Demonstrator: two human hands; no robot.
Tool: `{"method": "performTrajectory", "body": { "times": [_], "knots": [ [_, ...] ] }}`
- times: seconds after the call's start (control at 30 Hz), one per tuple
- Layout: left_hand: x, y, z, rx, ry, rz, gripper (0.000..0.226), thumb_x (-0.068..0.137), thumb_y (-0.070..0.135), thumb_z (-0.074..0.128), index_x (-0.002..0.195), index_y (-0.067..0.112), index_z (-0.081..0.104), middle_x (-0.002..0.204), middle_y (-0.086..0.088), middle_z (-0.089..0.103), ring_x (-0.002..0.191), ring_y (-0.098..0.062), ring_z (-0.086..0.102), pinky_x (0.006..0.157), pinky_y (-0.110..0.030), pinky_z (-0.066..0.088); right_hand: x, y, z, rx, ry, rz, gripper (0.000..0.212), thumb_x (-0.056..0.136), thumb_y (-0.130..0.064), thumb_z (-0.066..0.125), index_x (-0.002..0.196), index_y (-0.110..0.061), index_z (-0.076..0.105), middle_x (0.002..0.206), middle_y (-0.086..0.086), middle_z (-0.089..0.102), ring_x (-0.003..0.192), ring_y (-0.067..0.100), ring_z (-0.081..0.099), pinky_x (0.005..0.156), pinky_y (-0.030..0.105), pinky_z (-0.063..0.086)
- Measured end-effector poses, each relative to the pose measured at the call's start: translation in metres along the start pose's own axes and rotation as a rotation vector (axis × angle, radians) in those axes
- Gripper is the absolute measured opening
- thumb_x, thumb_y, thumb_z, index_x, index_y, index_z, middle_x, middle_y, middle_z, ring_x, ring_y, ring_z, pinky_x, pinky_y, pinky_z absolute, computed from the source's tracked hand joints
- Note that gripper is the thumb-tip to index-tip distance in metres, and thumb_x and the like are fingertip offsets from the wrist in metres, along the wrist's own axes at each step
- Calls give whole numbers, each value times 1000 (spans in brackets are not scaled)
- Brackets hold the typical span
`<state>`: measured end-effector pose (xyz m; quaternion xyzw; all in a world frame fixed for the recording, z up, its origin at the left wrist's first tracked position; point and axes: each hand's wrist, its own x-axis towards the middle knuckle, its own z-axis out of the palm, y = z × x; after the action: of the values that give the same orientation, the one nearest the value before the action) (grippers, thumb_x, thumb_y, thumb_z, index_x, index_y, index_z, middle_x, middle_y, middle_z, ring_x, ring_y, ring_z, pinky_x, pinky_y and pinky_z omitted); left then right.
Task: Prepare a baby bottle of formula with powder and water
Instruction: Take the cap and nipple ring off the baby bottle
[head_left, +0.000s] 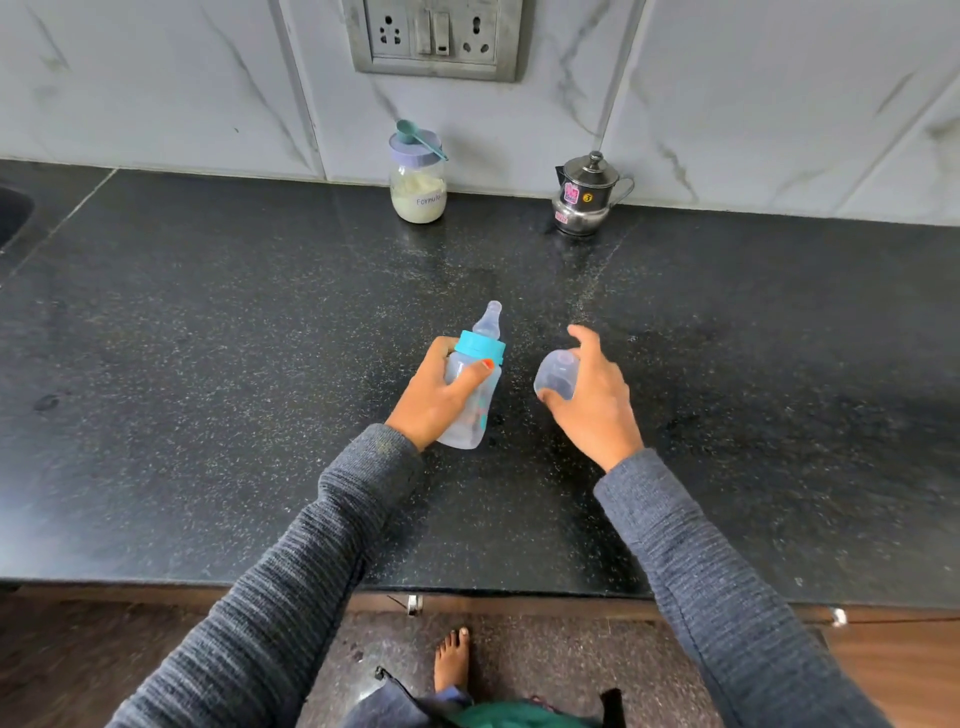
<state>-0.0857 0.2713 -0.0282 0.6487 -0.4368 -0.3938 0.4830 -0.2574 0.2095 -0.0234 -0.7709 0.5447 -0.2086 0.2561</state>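
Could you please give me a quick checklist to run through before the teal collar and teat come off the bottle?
1. Clear dome cap off the teat: ok, right hand holds it.
2. Clear plastic baby bottle gripped: ok, left hand wraps its body.
3. Teal screw collar removed: not ok.
4. Right hand free to unscrew: not ok.
5. Glass formula jar opened: not ok, lilac lid on, teal scoop resting on top.
6. Water in the small steel lidded kettle: cannot tell.
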Motion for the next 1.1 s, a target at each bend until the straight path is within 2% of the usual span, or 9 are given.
{"method": "performTrajectory", "body": {
  "times": [0.2, 0.3, 0.4, 0.53, 0.6, 0.7, 0.83, 0.93, 1.1],
  "knots": [
    [-4, 1, -1, 28, -52, -49, 47, 77, 36, 73, 109, 17, 45, 97, -1, 58, 86, -15, 59, 79, -33, 53, -8, 4, 6, -143, -62, 35, 82, 85, -13, 66, 148, -20, 14, 138, 7, 43, 123, 29, 39, 104, 46, 29],
    [-3, -1, -3, 71, -45, -51, 57, 69, 41, 79, 110, 16, 50, 101, -5, 61, 92, -20, 61, 83, -39, 54, -7, -5, -1, -95, 50, -43, 64, 88, -10, 59, 144, -17, 27, 136, 7, 43, 125, 26, 39, 104, 41, 32],
    [-4, 0, 0, 126, -13, -13, 51, 71, 37, 78, 110, 16, 52, 103, -5, 62, 94, -20, 61, 84, -39, 54, -8, -28, -15, 188, 112, -54, 32, 95, -19, 50, 127, -15, 52, 114, 3, 58, 101, 15, 55, 93, 30, 46],
    [-6, 7, 6, 171, 14, 86, 47, 74, 34, 77, 109, 12, 54, 102, -7, 64, 95, -23, 62, 84, -41, 52, -3, -54, -22, 295, -52, -56, 33, 88, -48, 55, 99, -18, 63, 69, -6, 59, 63, 4, 54, 64, 17, 45],
    [-7, 8, 7, 173, 6, 98, 45, 74, 30, 77, 108, 12, 54, 101, -4, 65, 94, -20, 62, 81, -32, 52, 0, -58, -17, 211, -40, -90, 42, 81, -58, 59, 84, -16, 63, 53, -8, 48, 49, 6, 45, 53, 18, 38],
    [-8, 11, 6, 207, -19, 108, 44, 76, 22, 75, 112, 18, 49, 103, 5, 61, 94, -11, 58, 75, -14, 46, 2, -63, -10, 109, 28, -117, 54, 72, -69, 59, 74, -16, 58, 53, -10, 47, 51, 8, 45, 53, 25, 38],
    [-5, 13, 4, 163, -45, 77, 53, 67, 30, 75, 114, 18, 52, 105, 3, 66, 97, -12, 63, 87, -34, 52, 4, -70, -9, 156, 43, -142, 49, 72, -65, 64, 68, -18, 54, 53, -11, 46, 51, 8, 45, 54, 22, 38],
    [-5, 15, 1, 133, -112, 94, 58, 60, 40, 70, 111, 18, 55, 102, 0, 68, 95, -16, 66, 86, -41, 54, 3, -73, -11, 197, 58, -161, 47, 74, -54, 70, 55, -24, 39, 47, -12, 37, 44, 7, 40, 48, 15, 30],
    [-5, 21, -3, 79, -226, 93, 42, 62, 22, 68, 101, 17, 54, 86, 8, 64, 77, -2, 61, 72, -23, 49, 2, -71, -15, 248, 72, -228, 45, 77, -48, 70, 55, -30, 36, 45, -12, 35, 44, 1, 43, 46, 14, 31]
  ]
}}
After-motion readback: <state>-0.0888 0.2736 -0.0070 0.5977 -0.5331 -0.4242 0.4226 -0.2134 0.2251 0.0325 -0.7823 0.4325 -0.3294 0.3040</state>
